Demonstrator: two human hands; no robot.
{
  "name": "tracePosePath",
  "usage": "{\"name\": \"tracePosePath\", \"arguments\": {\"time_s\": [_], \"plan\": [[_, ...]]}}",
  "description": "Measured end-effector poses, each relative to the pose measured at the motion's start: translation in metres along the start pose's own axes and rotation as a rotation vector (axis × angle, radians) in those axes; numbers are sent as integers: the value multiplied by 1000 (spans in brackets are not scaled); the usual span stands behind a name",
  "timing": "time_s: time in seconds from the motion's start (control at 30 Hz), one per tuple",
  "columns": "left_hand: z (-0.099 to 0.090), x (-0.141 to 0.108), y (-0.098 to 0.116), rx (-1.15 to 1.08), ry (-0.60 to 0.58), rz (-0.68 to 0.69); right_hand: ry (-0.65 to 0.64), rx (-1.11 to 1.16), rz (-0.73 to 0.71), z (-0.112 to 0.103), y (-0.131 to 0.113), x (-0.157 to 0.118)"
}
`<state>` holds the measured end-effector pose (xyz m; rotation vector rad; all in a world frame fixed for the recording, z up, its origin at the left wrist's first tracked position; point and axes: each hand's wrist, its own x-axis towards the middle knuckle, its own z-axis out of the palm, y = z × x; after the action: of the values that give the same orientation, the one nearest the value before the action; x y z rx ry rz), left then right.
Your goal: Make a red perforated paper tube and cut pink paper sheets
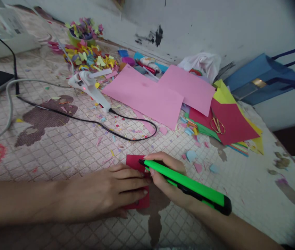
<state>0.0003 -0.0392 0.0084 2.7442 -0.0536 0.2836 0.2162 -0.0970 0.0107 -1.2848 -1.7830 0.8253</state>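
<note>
Paper (134, 161) under hand (111, 189), plug label (16, 31) illegible

the left hand (113, 187) lies flat over a small red paper (132, 159) on the cloth-covered worktop (85, 152). the right hand (170, 173) grips a green-and-black tool (191, 181), its dark tip at the paper's upper part. beyond, a white glue gun (92, 92) lies near two overlapping pink sheets (147, 97); gold scissors (216, 123) rest on a larger red sheet (236, 125) at right.
</note>
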Motion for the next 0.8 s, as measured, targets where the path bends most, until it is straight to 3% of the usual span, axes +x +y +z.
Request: {"name": "tracePosePath", "arguments": {"time_s": [0.17,0.33,0.6,0.8], "plan": [[1,-1,0,-30,53,-1,-16,-21,6,-1,-4,0],[-1,0,2,-36,35,-16,-44,-32,23,-2,-8,3],[-1,3,3,-20,43,-24,55,48,43,-2,-5,1],[3,2,2,-41,70,-28,56,21,34,-1,-7,2]]}}
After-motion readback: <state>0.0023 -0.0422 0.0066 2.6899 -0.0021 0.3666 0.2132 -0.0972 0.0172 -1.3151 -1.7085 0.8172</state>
